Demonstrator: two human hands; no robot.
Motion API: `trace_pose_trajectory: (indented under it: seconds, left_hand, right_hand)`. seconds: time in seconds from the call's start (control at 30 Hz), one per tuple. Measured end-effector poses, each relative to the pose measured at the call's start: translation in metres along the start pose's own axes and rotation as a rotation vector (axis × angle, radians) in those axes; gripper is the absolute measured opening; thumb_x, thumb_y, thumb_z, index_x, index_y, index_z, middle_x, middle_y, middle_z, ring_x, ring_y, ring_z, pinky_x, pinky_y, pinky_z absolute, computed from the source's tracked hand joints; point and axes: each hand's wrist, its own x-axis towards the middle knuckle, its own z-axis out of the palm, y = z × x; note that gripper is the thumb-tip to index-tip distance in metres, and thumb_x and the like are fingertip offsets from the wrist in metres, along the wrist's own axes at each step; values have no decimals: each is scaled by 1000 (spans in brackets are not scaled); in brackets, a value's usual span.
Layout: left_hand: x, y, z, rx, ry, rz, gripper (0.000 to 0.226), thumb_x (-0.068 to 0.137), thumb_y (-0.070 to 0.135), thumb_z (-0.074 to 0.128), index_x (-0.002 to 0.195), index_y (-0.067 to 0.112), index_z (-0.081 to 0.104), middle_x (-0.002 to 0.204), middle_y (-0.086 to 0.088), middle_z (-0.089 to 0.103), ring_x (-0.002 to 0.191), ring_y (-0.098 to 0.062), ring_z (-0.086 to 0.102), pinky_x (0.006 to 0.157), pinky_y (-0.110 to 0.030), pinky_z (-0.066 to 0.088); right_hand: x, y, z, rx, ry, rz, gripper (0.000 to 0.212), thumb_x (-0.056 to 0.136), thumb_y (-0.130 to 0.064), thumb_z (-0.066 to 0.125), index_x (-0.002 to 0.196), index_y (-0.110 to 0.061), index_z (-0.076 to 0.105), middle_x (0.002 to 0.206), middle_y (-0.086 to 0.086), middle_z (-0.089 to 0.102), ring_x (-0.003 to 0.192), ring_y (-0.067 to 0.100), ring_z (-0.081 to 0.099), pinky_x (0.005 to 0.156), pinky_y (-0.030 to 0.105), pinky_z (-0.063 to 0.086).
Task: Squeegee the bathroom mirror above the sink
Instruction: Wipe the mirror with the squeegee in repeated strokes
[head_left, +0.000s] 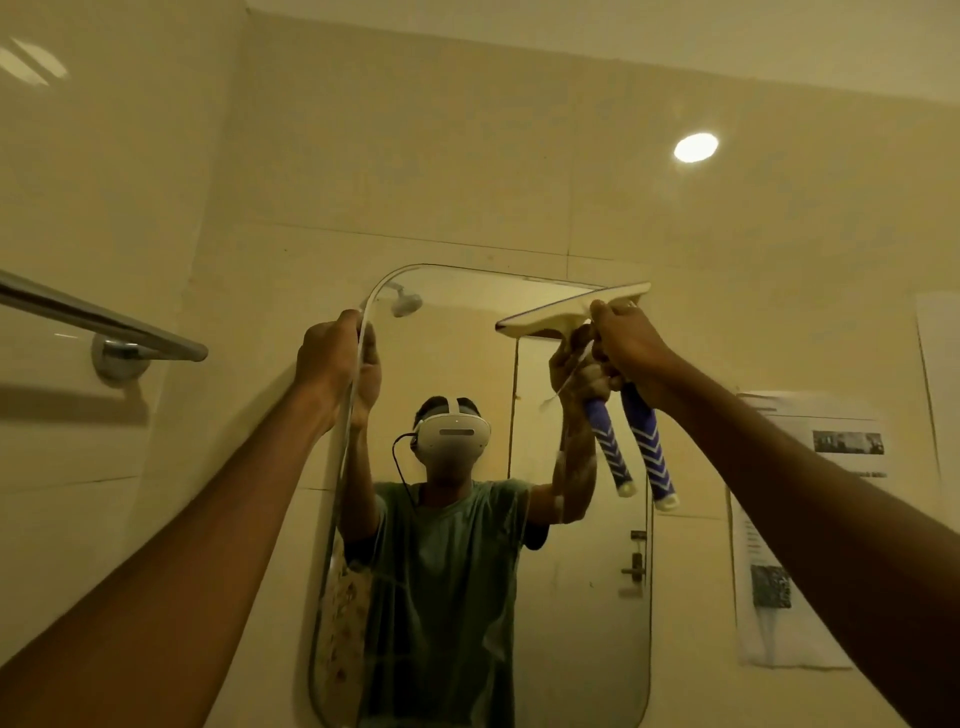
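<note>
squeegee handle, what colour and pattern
Blue with white chevron stripes on the squeegee handle, clearest in the head view.

There is one view only, from a wide-angle camera worn on the person's head. It faces forward and tilts upward at the tiled wall, taking in the mirror (467, 545) at the lower middle and a strip of ceiling with a round light (696, 147) at the upper right. It sits close to the wall, within arm's reach: both forearms run in from the lower corners. The wide lens bends the mirror's edges and the towel rail (98, 322) at the left.
</note>
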Motion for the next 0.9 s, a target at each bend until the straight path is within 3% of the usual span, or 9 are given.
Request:
trace_pose_trajectory:
  seconds: [0.1, 0.2, 0.3, 0.4, 0.53, 0.63, 0.77, 0.83, 0.9]
  left_hand:
    - [0, -3, 4, -11, 33, 19, 38, 93, 41, 44, 94, 10, 67, 93, -13, 66, 94, -29, 62, 90, -47, 50]
    - [0, -5, 6, -44, 50, 20, 36, 93, 41, 45, 83, 12, 63, 79, -6, 60, 83, -23, 58, 83, -44, 50]
    - [0, -5, 7, -59, 57, 12, 34, 94, 38, 45, 71, 17, 57, 71, -2, 54, 74, -19, 52, 73, -38, 43]
    - [1, -3, 5, -38, 37, 9, 33, 94, 39, 45, 83, 13, 62, 74, -2, 57, 80, -21, 56, 75, -36, 45]
    - [5, -5, 3, -18, 19, 26, 37, 95, 39, 44, 94, 9, 65, 79, -3, 61, 80, -20, 59, 71, -32, 46]
    - [6, -7, 4, -25, 11, 51, 37, 97, 37, 44, 96, 7, 64, 78, -3, 60, 73, -14, 55, 64, -27, 44]
    - [6, -9, 6, -34, 8, 62, 32, 97, 37, 45, 79, 14, 58, 72, 0, 53, 68, -10, 50, 60, -25, 39]
    - [7, -10, 7, -18, 15, 64, 33, 96, 38, 45, 73, 17, 55, 70, 1, 51, 67, -11, 48, 62, -28, 39]
    - [8, -11, 7, -14, 13, 56, 34, 96, 39, 45, 75, 15, 54, 68, 1, 50, 66, -12, 47, 65, -30, 39]
  right_hand:
    - [-15, 11, 0, 68, 42, 67, 36, 107, -33, 27, 99, -8, 52, 60, 0, 46, 28, 0, 41, 31, 12, 32]
    - [-49, 32, 9, 182, 86, 167, 39, 107, -37, 26, 90, -12, 51, 59, 1, 47, 32, 2, 41, 30, 15, 32]
    - [-79, 56, 18, 140, 135, 274, 40, 106, -40, 25, 100, -13, 53, 64, 1, 48, 43, 8, 44, 32, 18, 33]
    - [-77, 51, 16, 171, 147, 395, 40, 105, -44, 26, 101, -12, 50, 65, 1, 45, 49, 12, 38, 38, 22, 31]
    - [-41, 6, 11, 169, 212, 269, 38, 106, -37, 28, 87, -11, 49, 62, 0, 46, 45, 8, 41, 39, 19, 33]
    - [-11, -19, 11, 126, 222, 239, 41, 106, -38, 25, 88, -10, 48, 61, 0, 44, 41, 7, 41, 39, 19, 33]
    - [-13, -7, 19, 129, 239, 260, 42, 106, -42, 22, 93, -10, 45, 59, 1, 45, 37, 6, 42, 30, 15, 33]
    - [-37, 11, 25, 149, 226, 256, 42, 106, -42, 22, 88, -12, 46, 58, 1, 46, 33, 4, 43, 29, 15, 32]
    - [-64, 27, 30, 162, 216, 277, 43, 106, -41, 22, 81, -15, 46, 61, 1, 48, 41, 7, 45, 33, 17, 35]
